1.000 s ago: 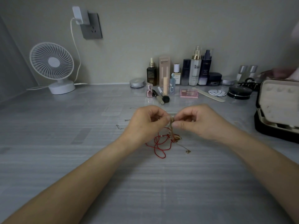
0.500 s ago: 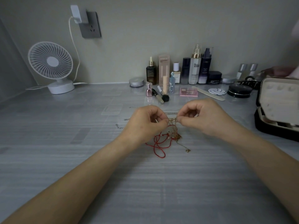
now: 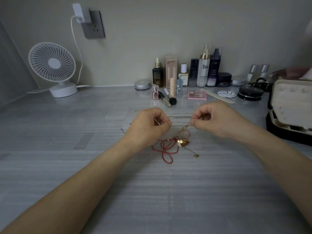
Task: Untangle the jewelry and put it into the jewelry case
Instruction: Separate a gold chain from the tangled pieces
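A tangle of jewelry lies mid-table: a red cord (image 3: 164, 148) looped around gold pieces (image 3: 182, 141), with a thin gold chain end (image 3: 195, 155) trailing to the right. My left hand (image 3: 148, 126) and my right hand (image 3: 217, 119) each pinch one end of a fine chain (image 3: 180, 122), which runs taut between them just above the tangle. The open jewelry case (image 3: 292, 107), black outside and cream inside, stands at the right edge.
Cosmetic bottles (image 3: 203, 71), a makeup brush (image 3: 169, 98), a pink palette (image 3: 197, 94) and a black compact (image 3: 250, 93) line the back. A white desk fan (image 3: 54, 68) stands back left, its cable leading to a wall socket. A small chain piece (image 3: 122, 130) lies left of my left hand.
My hands have drawn apart sideways, and the fine chain now stretches level between them. The red cord tangle stays on the table below.
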